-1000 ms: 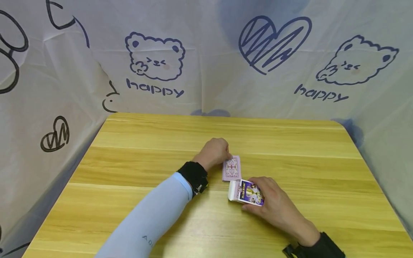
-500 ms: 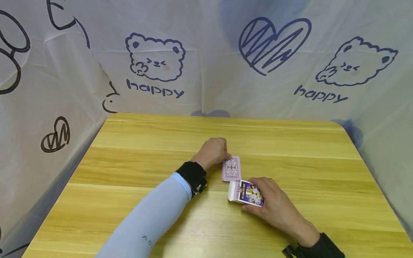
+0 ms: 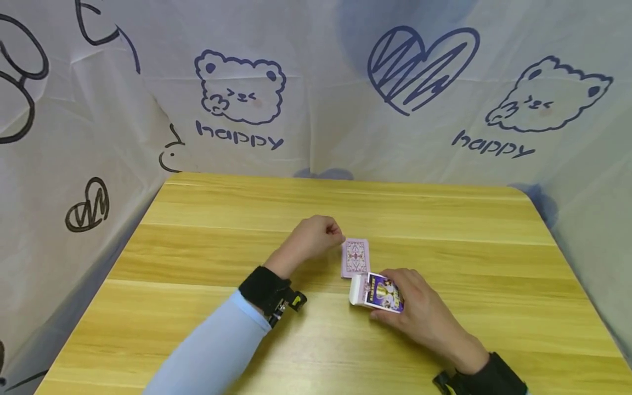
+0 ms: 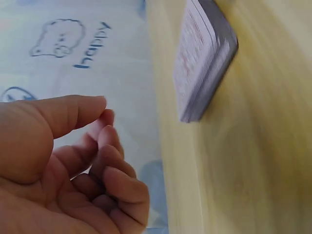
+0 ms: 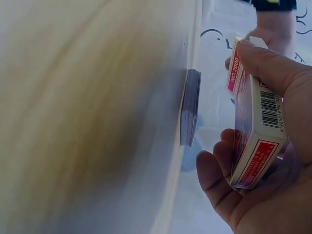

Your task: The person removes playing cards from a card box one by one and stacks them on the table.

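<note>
A deck of playing cards (image 3: 355, 257) lies back-side up on the table, its pink patterned back showing. My left hand (image 3: 318, 237) is just left of the deck's far edge, holding nothing. In the left wrist view its fingers (image 4: 122, 183) are curled, with the thumb tip at the index fingertip, and the stacked edges of the deck (image 4: 202, 63) show beyond. My right hand (image 3: 422, 304) grips a purple and white card box (image 3: 384, 293) by its sides. The box's white end flap (image 3: 356, 289) stands open toward the left, close to the deck's near edge.
The wooden table (image 3: 197, 263) reaches back to a white cloth (image 3: 326, 109) with drawn bears and hearts. More cloth hangs at both sides. Black bands with small cameras sit on both wrists.
My left hand has moved off the deck's far left corner, back to the left, and the wrist has turned. The deck stays in place. The right hand and box have barely moved.
</note>
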Motion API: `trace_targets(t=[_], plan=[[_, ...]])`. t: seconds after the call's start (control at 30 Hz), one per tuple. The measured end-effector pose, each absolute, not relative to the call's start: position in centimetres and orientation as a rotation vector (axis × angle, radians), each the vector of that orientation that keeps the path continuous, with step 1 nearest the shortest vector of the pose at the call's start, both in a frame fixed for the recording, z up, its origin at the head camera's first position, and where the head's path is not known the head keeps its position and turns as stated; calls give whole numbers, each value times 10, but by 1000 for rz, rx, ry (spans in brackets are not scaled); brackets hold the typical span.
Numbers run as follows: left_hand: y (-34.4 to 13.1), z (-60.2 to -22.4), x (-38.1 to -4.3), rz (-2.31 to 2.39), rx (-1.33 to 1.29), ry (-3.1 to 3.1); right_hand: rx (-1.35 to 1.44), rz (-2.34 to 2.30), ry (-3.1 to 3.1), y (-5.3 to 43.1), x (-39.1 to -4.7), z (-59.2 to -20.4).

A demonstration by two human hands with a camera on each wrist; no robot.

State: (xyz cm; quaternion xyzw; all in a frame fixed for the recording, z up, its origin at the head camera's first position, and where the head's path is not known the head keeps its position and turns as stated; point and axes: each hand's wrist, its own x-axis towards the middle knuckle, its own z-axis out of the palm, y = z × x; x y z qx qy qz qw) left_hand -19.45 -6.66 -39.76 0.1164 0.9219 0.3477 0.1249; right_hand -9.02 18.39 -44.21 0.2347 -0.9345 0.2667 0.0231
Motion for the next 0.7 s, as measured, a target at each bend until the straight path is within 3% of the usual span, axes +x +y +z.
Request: trace_targets(t=[0.37,0.7], plan=[[-63,-400,-129,1275,361,2413,759,824,-2869,176,-94,-436],[-59,-421,-113,1336,263,2356,773,840,-2831,169,-94,-439]])
